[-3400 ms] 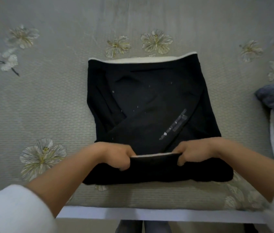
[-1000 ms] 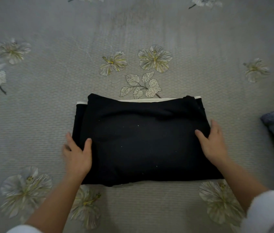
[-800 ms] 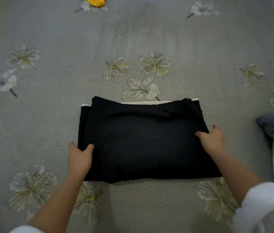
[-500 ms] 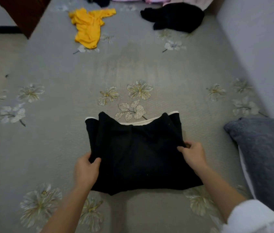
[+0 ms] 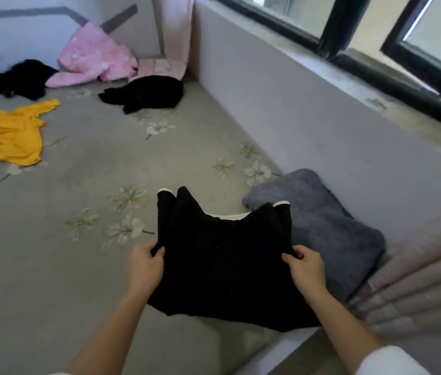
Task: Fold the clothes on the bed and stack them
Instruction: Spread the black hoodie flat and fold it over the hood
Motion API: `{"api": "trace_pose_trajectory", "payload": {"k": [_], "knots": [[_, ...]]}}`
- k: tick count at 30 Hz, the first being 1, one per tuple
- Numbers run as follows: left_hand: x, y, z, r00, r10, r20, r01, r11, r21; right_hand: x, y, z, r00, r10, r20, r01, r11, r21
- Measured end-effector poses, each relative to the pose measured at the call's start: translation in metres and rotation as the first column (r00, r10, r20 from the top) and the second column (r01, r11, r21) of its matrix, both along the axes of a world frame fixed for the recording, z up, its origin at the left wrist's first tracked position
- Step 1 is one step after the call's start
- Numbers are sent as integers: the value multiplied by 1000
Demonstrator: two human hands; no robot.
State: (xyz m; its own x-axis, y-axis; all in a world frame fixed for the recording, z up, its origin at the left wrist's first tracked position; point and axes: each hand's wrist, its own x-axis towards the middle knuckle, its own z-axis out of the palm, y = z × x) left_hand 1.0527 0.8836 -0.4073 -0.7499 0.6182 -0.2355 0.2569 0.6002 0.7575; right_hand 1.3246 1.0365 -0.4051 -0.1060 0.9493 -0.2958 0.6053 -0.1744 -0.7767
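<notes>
Though thumbs show on top, fingers of both hands are tucked under black folded garment, hidden. Left hand pinches its left edge, right hand pinches right edge; cloth sags between them, white trim peeking at far edge. Garment's right side hides near-left part of grey folded garment; touching or above it, cannot tell. Same for bed beneath. Quilted cover at right blurred. Yellow garment, pink garment well apart, at far end.
</notes>
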Motion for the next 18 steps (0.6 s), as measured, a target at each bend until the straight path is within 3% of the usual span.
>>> {"api": "trace_pose_trajectory", "payload": {"k": [9,18], "knots": [[64,190,33,914,-372,-160,383,923,44,105,52,22,896,-414,-162,423,906,24],[108,369,40,853,-438,-284,471,880,56,143,126,4,760,-600,-250,625,780,27]]}}
